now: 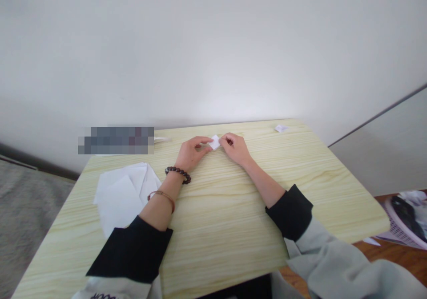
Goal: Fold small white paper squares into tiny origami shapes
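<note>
A small folded piece of white paper (215, 142) is held between both hands near the far middle of a light wooden table (233, 219). My left hand (191, 153) pinches its left edge with fingertips closed; a dark bead bracelet and a thin brown band circle that wrist. From the right, my right hand (235, 148) pinches the paper's other edge, fingers curled. Both forearms rest on the tabletop, with the sleeves pushed up.
A loose pile of white paper sheets (125, 194) lies on the table's left side. A small folded white paper piece (281, 128) sits at the far right corner. A lilac basket (405, 221) stands on the floor at right. A pale wall rises behind the table.
</note>
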Available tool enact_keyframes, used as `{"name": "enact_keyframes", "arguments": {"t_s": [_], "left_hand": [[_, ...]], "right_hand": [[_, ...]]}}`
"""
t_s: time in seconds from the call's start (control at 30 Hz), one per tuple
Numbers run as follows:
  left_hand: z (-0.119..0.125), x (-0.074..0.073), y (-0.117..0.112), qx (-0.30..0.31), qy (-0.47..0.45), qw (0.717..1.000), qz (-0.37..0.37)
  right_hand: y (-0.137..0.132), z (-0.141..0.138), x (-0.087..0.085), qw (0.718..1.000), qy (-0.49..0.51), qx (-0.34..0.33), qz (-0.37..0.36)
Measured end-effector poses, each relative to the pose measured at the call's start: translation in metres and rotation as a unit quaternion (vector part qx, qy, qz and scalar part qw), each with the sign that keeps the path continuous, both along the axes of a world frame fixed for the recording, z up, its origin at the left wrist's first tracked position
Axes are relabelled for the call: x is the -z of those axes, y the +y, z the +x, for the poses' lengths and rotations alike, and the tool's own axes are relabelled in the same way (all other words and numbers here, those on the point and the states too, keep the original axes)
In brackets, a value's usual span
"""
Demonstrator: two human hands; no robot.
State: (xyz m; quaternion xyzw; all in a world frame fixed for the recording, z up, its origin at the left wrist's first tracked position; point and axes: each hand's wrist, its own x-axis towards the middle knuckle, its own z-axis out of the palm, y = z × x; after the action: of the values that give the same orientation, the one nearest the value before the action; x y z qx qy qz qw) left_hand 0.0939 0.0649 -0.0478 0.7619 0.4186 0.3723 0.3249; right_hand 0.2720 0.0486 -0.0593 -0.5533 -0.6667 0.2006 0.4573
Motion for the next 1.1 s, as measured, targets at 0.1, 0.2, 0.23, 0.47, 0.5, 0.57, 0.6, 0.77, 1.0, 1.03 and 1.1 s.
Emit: {"name": "enact_keyframes", "arguments": {"t_s": [0.1,0.2,0.23,0.47,0.5,0.57,0.6,0.77,1.0,1.03,1.1], "left_hand": [[0.0005,0.0021,0.0009,-0.001,0.009,1.0,0.014],[0.0001,0.0045,0.0021,0.003,0.03,0.997,0.067],[-0.0004,0.005,0.0023,-0.001,0.049,0.995,0.092],[-0.0046,0.0027,0.0007,-0.034,0.228,0.954,0.193],[-0.0048,0.0021,0.0003,-0.035,0.243,0.949,0.197],[-0.0046,0.0011,-0.0005,-0.038,0.264,0.942,0.202],[-0.0044,0.0006,-0.0009,-0.041,0.269,0.94,0.204],[-0.0023,-0.0023,-0.0031,-0.037,0.263,0.942,0.206],[-0.0034,-0.0001,-0.0007,-0.02,0.258,0.947,0.189],[-0.0039,0.0008,0.0001,-0.017,0.251,0.948,0.193],[-0.0045,0.0019,0.0013,-0.018,0.247,0.949,0.194]], "right_hand": [[0.001,0.0001,0.0011,1.0,-0.023,0.001,0.003],[0.0016,-0.0007,0.0015,0.999,-0.039,0.005,0.011],[0.0019,-0.001,0.0017,0.999,-0.043,0.008,0.018],[0.0022,-0.0004,0.0038,0.997,-0.052,-0.021,0.044],[0.0018,-0.0002,0.0035,0.997,-0.059,-0.035,0.043],[0.0009,0.0,0.0027,0.995,-0.071,-0.053,0.043],[0.0004,-0.0001,0.0023,0.995,-0.074,-0.058,0.044],[-0.0002,-0.0006,0.0033,0.992,-0.088,-0.074,0.054],[0.0027,0.0004,0.0059,0.986,-0.138,-0.07,0.054],[0.0031,0.0006,0.0057,0.987,-0.138,-0.07,0.048],[0.0038,0.0011,0.0053,0.987,-0.136,-0.073,0.037]]}}
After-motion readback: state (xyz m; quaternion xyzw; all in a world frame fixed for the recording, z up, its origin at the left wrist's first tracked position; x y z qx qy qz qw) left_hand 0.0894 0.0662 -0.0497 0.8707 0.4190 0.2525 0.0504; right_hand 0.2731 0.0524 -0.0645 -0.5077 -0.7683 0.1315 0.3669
